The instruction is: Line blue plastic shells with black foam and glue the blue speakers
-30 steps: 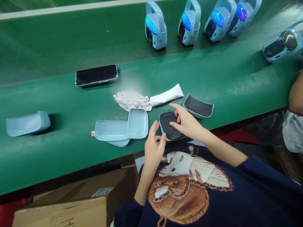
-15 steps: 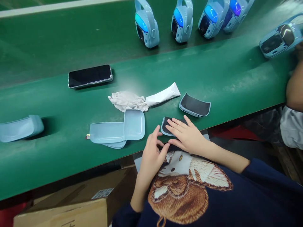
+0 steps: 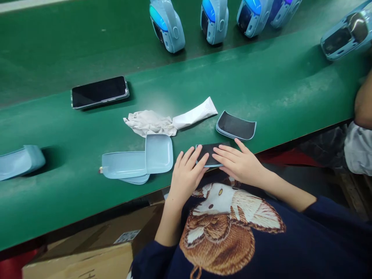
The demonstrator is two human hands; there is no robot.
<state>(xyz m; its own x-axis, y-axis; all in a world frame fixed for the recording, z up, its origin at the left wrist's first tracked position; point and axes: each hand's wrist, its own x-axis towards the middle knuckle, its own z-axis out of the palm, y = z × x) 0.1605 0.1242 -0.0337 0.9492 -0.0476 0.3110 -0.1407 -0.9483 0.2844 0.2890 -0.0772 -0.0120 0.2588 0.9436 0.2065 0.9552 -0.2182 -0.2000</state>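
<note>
black-faced panel [image 3: 209, 150] lay on the table [image 3: 279, 89] at its near edge; the left hand [image 3: 186, 176], at the panel's side earlier, had brought its outstretched fingers onto it, while the right hand [image 3: 244, 164] stayed over it, fingers likewise released and spread.

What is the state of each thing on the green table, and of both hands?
Left hand: open, resting on the panel
Right hand: open, also on the panel
Panel: dark face up, partly covered
Panel stack: dark face up
Light blue shells: overlapping
Phone: flat, screen dark
White tube: lying down
White wad: crumpled
Four back devices: upright, lights on
Device at right: no light showing
Light blue stack: partly out of view
</note>
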